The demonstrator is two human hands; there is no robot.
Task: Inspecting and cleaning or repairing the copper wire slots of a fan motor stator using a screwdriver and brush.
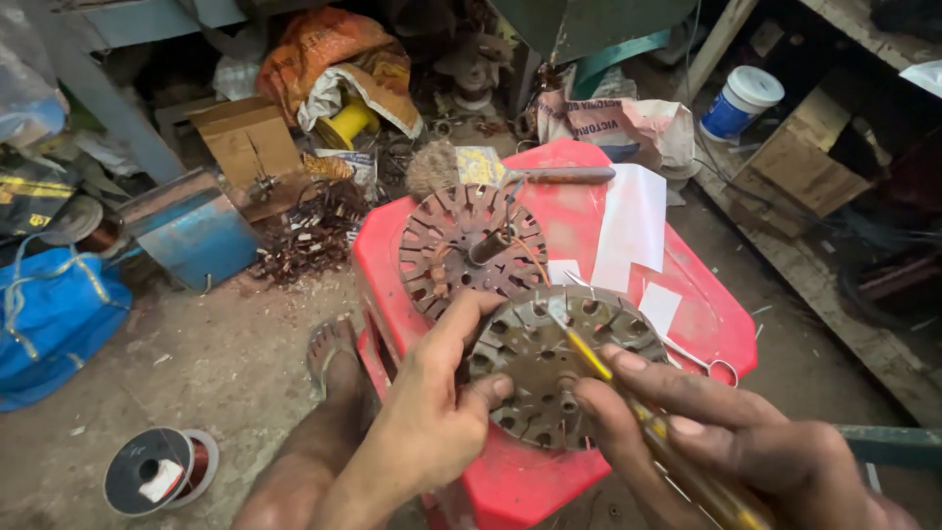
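- We are in a small repair workshop, seemingly one for rewinding motors.
- Two slotted round stator cores (471, 250) (549, 368) lie on a red plastic stool (706, 324) used as a bench.
- A spool of copper wire (162, 471) sits on the dusty concrete floor (226, 363).
- A heap of stripped copper scrap (314, 236) lies near torn cardboard (250, 147).
- Clutter crowds the dim background; what looks like a wire brush (437, 167) rests there.

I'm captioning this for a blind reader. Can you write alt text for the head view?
Over a red plastic stool, the left hand steadies a round slotted metal disc while the right hand holds a yellow-handled tool against it. A second slotted disc lies behind.
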